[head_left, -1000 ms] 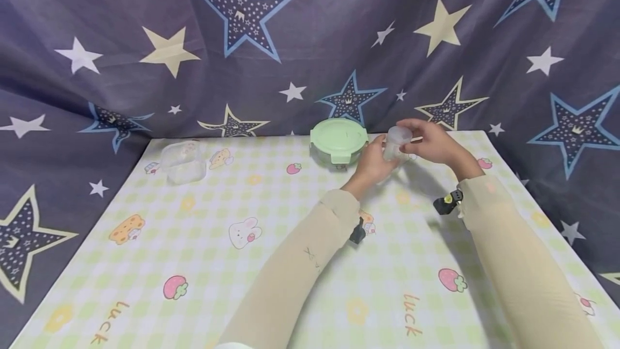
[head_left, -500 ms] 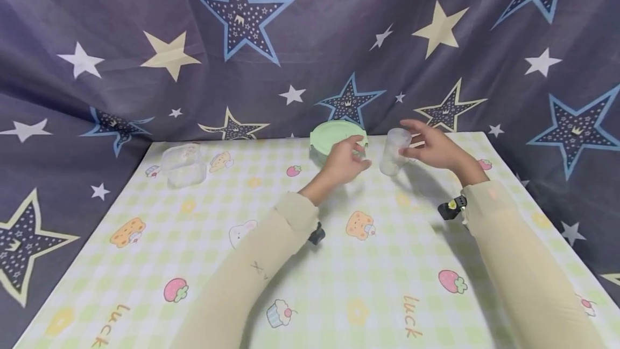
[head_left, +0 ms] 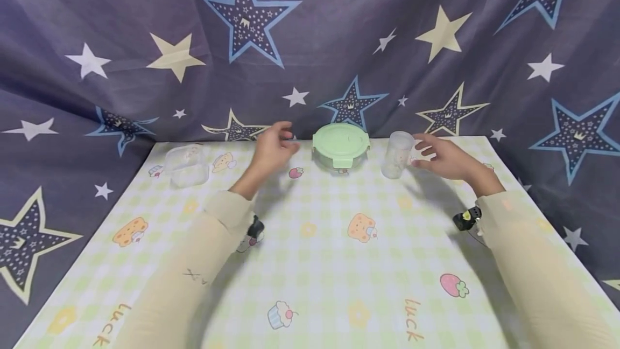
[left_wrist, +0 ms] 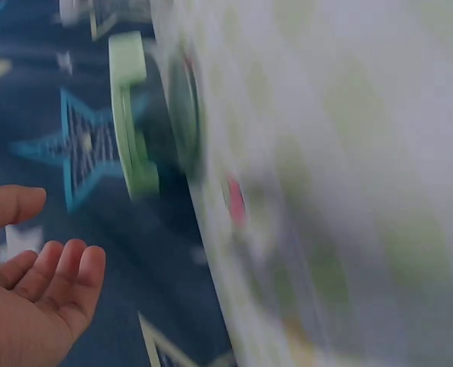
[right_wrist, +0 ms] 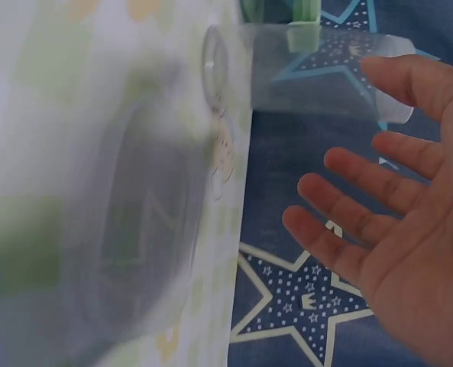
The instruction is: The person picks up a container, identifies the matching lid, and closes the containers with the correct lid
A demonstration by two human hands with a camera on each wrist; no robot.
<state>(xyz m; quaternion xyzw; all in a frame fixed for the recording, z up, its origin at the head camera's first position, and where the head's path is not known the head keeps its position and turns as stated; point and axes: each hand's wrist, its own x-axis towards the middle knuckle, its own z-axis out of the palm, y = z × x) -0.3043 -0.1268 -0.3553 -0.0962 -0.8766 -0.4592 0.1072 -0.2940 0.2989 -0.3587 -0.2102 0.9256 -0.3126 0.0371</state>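
Note:
A tall clear plastic cup (head_left: 398,156) with a whitish top stands upright toward the back right of the table. Close to its right side is my right hand (head_left: 448,159), fingers spread; in the right wrist view the thumb overlaps the top of the cup (right_wrist: 310,73), and the other fingers of that hand (right_wrist: 417,206) are apart from it. Left of the cup sits a round clear food container (head_left: 341,147) with a pale green snap lid. My left hand (head_left: 271,149) is in the air left of that container, loosely curled and holding nothing.
A clear rectangular plastic box (head_left: 188,167) stands at the table's back left. A checked tablecloth (head_left: 315,273) with cartoon prints covers the table. Behind the back edge hangs a dark curtain (head_left: 300,26) with stars.
My left hand has let go of the cup and moved left, past the green-lidded container. My right hand has drawn slightly right from the cup, which stays upright on the table.

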